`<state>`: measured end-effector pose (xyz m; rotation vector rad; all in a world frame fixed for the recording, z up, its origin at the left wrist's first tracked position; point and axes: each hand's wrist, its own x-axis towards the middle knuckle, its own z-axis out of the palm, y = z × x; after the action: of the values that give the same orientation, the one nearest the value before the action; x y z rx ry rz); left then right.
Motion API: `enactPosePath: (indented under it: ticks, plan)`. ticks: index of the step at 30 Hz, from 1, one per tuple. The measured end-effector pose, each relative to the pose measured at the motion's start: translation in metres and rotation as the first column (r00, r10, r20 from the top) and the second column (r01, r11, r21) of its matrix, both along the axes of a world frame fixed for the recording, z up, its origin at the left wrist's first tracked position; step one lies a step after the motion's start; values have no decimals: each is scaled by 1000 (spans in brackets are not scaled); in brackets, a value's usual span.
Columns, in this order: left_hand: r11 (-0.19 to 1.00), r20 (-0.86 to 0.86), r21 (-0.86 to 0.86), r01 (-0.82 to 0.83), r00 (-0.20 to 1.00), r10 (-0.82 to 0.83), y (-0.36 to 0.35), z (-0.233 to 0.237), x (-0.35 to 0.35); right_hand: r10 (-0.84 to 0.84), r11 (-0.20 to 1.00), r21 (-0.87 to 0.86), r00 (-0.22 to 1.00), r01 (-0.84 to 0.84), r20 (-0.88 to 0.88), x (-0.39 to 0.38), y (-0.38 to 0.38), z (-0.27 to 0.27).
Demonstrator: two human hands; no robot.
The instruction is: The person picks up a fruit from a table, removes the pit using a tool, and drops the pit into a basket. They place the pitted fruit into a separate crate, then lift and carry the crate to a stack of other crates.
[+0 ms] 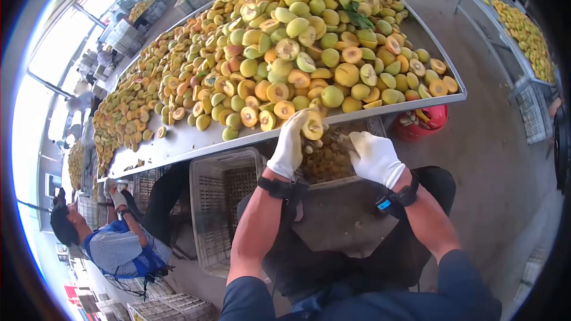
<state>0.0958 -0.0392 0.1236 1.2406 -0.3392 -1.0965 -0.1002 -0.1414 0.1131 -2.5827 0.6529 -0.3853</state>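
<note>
My left hand [289, 145], in a white glove, is closed around a peach half [313, 125], its cut yellow face turned toward me. Just to the right, my right hand [373, 156], also gloved, has its fingers curled together. A thin shape shows at its fingertips, but I cannot tell what it is. Both hands are at the near edge of a metal table [250, 138] heaped with whole and halved peaches [285, 47]. Below them sits a crate [327, 183] holding pitted scraps and stones.
A plastic crate [202, 169] stands at my left knee. Under the table's right corner is a red bucket [421, 122]. Another person [122, 246] sits at the left along the table. At the far right, a second table [485, 9] carries yellow fruit, with a crate [531, 110] below it.
</note>
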Motion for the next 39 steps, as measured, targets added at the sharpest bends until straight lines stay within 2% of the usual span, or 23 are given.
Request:
enactPosePath:
  ticks: [1, 3, 5, 7, 10, 13, 16, 21, 22, 25, 26, 27, 28, 29, 30, 31, 33, 35, 36, 37, 39]
  plan:
    - [1000, 69, 20, 2, 998, -4, 2, 4, -2, -26, 1000, 14, 1000, 26, -12, -5, 1, -6]
    - [997, 123, 72, 17, 992, -26, 4, -1, 4, 43, 998, 42, 984, -36, -173, -4, 1, -30]
    - [986, 23, 145, 81, 996, -85, 3, 2, 9, 124, 992, 48, 933, -114, -337, -9, 7, -62]
    - [991, -39, 127, 50, 998, -46, 5, 8, 0, 166, 986, 104, 856, -132, -490, -8, 19, -86]
    - [986, -34, 120, 116, 993, -113, 10, 7, -1, 183, 982, 64, 837, -176, -516, -17, 25, -121]
    - [977, -29, 147, 156, 988, -153, 18, 7, 2, 180, 976, -17, 844, -218, -504, -18, 27, -130]
    - [961, -46, 166, 219, 976, -214, 20, 8, 10, 254, 949, -3, 773, -315, -581, -13, 22, -124]
    - [985, -133, 113, 130, 984, -115, 11, 8, 4, 322, 928, 43, 735, -371, -596, -19, 34, -123]
    - [982, -129, 109, 152, 982, -138, 10, 8, 3, 344, 918, 81, 679, -388, -648, -20, 37, -120]
    - [968, -116, 79, 240, 966, -230, 13, 8, 6, 323, 936, 104, 697, -337, -640, -26, 44, -118]
    - [969, 185, 97, 227, 953, -242, 10, 3, 2, 309, 944, 116, 705, -309, -638, -27, 44, -117]
    - [972, 468, 108, 211, 852, -237, 8, -4, -3, 306, 945, 115, 703, -306, -642, -29, 43, -116]
    - [983, 870, 93, 160, 467, -158, 8, -8, -11, 288, 953, 121, 713, -276, -639, -30, 41, -115]
    - [974, 976, 212, 85, 28, -215, 9, -10, -16, 269, 961, 129, 724, -243, -635, -33, 41, -114]
    - [950, 952, 305, 68, -56, -302, 9, -15, -21, 265, 962, 129, 723, -239, -638, -36, 41, -113]
    - [921, 915, 388, 35, -136, -380, 8, -16, -26, 252, 966, 118, 725, -231, -641, -39, 38, -108]
    - [948, 942, 316, 24, -129, -310, 9, -13, -29, 240, 968, 96, 739, -232, -629, -37, 29, -98]
    - [1000, 995, -20, -19, -96, 18, 16, 4, -28, 255, 965, 133, 705, -224, -662, -35, 23, -79]
    - [993, 992, -104, -47, -79, 100, 24, 15, -24, 269, 961, 130, 711, -245, -649, -34, 20, -74]
    - [988, 990, -112, -103, -94, 102, 35, 27, -16, 277, 958, 130, 722, -254, -634, -31, 18, -67]
    - [965, 992, -7, -263, -123, -27, 70, 55, 0, 276, 960, 141, 734, -242, -621, -25, 17, -52]
